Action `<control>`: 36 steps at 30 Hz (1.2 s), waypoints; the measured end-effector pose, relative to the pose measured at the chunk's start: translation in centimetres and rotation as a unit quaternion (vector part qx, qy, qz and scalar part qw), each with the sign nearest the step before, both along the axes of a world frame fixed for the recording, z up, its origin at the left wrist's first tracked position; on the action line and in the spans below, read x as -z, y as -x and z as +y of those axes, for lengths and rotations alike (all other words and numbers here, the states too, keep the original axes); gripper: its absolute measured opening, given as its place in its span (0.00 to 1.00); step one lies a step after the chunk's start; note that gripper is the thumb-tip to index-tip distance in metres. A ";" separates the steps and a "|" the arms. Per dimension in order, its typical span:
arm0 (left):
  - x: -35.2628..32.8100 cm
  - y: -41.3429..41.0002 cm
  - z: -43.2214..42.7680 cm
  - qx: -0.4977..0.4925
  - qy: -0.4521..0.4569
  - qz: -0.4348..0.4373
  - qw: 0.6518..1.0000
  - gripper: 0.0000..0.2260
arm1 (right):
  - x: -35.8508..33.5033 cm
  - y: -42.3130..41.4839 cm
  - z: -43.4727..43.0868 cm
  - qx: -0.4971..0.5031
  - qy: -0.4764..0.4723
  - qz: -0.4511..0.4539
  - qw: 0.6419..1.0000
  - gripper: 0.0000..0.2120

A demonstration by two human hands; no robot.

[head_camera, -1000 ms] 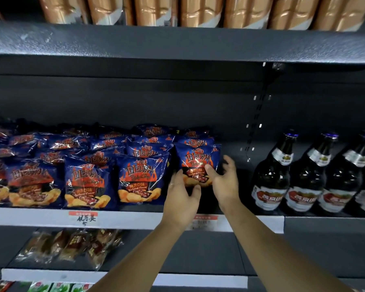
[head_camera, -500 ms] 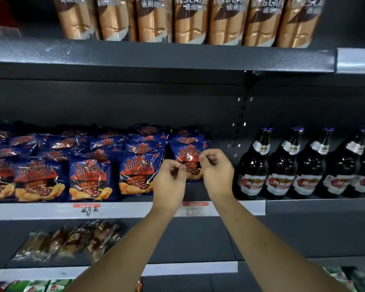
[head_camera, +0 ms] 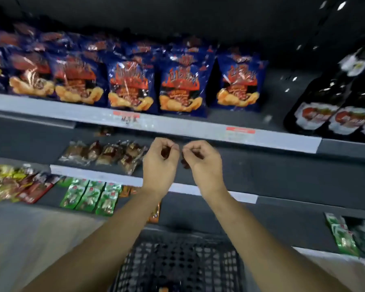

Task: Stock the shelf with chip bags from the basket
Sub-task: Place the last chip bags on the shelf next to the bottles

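Note:
Blue chip bags with orange flame print stand in a row on the grey shelf (head_camera: 282,138); the rightmost bag (head_camera: 238,83) stands apart from its neighbour (head_camera: 180,85). My left hand (head_camera: 160,163) and my right hand (head_camera: 202,163) hover side by side below that shelf's front edge, fingers curled with thumbs near the fingertips, holding nothing. A black mesh basket (head_camera: 177,260) sits low in front of me, between my forearms; what lies in it is too dark and blurred to tell.
Dark beer bottles (head_camera: 335,98) stand on the same shelf to the right of the chips. Below are brown snack packs (head_camera: 105,154), green packets (head_camera: 89,197), mixed wrappers (head_camera: 11,182) at left and more green packets (head_camera: 343,234) at right.
Both hands left the rightmost chip bag on the shelf and drew back and down, empty. My view tilted downward, bringing the basket and lower shelves into sight.

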State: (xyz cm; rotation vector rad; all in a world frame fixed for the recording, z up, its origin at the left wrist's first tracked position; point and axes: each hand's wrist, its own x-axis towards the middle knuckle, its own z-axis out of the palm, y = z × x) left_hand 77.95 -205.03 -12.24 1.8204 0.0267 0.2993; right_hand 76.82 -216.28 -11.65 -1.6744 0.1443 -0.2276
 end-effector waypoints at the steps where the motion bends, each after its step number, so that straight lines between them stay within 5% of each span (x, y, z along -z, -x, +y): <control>1: 1.8 0.7 1.1 -0.009 -0.005 0.018 1.000 0.03 | 2.0 0.6 0.8 -0.014 0.000 0.023 1.000 0.11; 16: 27.6 11.9 9.0 -0.027 -0.093 0.293 0.951 0.02 | 29.8 11.6 5.6 -0.051 0.041 0.363 0.929 0.09; 22: 36.6 16.7 9.8 0.104 -0.181 0.482 0.851 0.06 | 37.9 16.6 6.2 -0.067 0.093 0.460 0.880 0.06; 26: 41.1 20.3 10.7 0.185 -0.231 0.547 0.783 0.18 | 41.6 19.0 7.3 -0.052 0.073 0.522 0.848 0.05; 32: 45.1 23.9 11.6 0.325 -0.330 0.551 0.694 0.38 | 44.1 20.5 7.8 -0.024 0.046 0.548 0.835 0.04; 36: 46.5 25.0 12.1 0.331 -0.382 0.514 0.693 0.42 | 44.6 20.6 7.7 -0.006 0.042 0.548 0.835 0.01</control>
